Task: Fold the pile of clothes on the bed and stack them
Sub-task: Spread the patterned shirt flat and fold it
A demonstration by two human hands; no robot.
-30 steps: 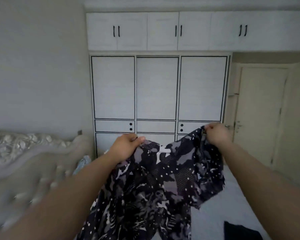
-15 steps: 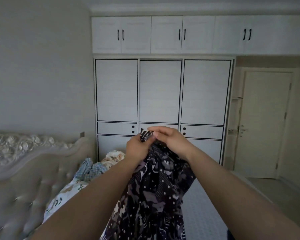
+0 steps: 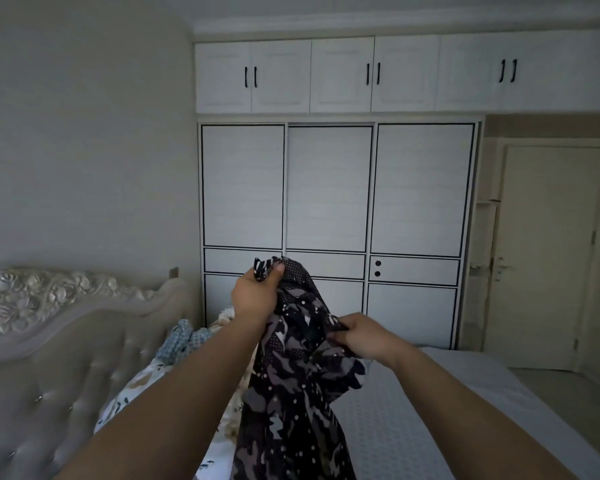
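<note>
White wardrobe doors (image 3: 329,188) face me across the grey bed (image 3: 395,427). My left hand (image 3: 255,297) pinches the patterned garment's (image 3: 291,393) top corner up high; my right hand (image 3: 362,336) grips a lower fold, the cloth hanging between my arms.

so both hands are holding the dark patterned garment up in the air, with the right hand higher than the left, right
Not quite. The head view shows the left hand higher, gripping the top of the dark patterned garment; the right hand grips it lower down. Both do hold it up in the air.
</note>
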